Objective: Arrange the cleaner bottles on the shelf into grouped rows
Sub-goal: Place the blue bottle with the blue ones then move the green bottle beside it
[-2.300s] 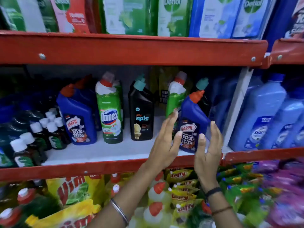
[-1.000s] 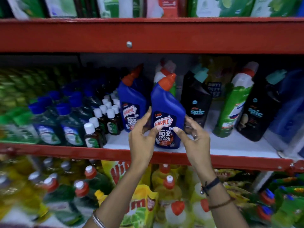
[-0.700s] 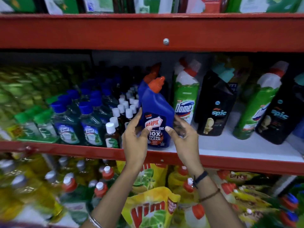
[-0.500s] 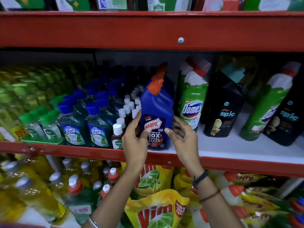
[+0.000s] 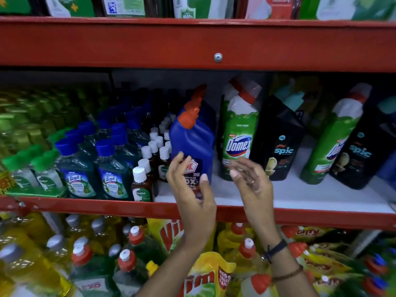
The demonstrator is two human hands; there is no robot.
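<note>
A blue Harpic bottle [image 5: 192,138] with an orange cap stands upright at the front of the white shelf board [image 5: 300,196], with more blue Harpic bottles lined up behind it. My left hand [image 5: 192,196] hovers in front of its label, fingers spread, not gripping. My right hand [image 5: 250,185] is open just right of it, in front of a green Domex bottle [image 5: 240,133]. Further right stand a black Spic bottle [image 5: 280,142], a second Domex bottle [image 5: 334,142] and a second Spic bottle [image 5: 362,151].
Small brown Dettol bottles [image 5: 141,185] crowd the Harpic's left side, then blue-capped Lizol bottles [image 5: 79,168]. A red shelf beam [image 5: 150,43] runs overhead and a red rim [image 5: 107,207] edges the shelf. Vim pouches [image 5: 205,277] and dish-liquid bottles fill the shelf below.
Both hands carried the Harpic bottle from the right end leftward, set it in front of the other Harpic bottles, and have now let go. The right hand has drifted right.
</note>
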